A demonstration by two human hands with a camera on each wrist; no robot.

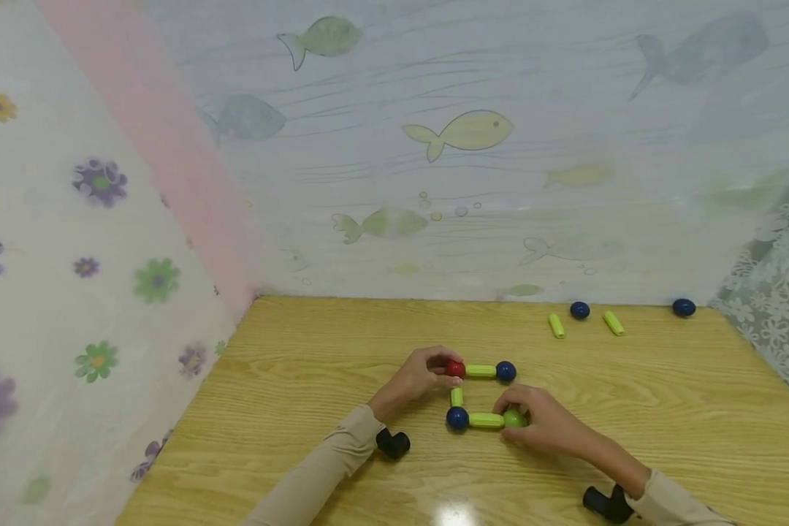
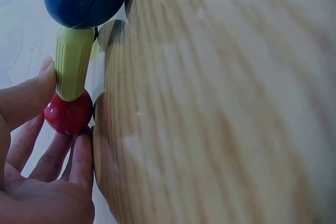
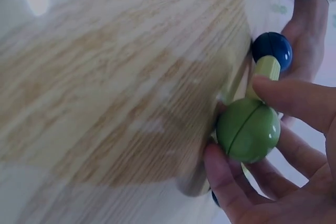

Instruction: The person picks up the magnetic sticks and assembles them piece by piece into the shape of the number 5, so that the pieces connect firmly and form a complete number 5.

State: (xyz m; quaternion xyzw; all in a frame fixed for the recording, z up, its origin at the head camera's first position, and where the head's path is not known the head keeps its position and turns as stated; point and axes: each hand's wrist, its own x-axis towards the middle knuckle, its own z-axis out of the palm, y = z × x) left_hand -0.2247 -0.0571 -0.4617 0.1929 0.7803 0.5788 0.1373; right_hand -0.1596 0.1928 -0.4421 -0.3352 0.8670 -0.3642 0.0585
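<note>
On the table, balls and yellow-green rods are joined into a three-sided, U-like shape that is open to the right. My left hand holds the red ball at its far left corner, with the thumb against the rod in the left wrist view. A top rod runs from it to a blue ball. A side rod leads down to another blue ball. From there a near rod reaches the green ball, which my right hand grips between thumb and fingers.
Two loose yellow-green rods, a left one and a right one, lie near the table's back edge. Close by is a loose blue ball; another blue ball sits at the back right corner. A fish-patterned wall covering rises behind the table.
</note>
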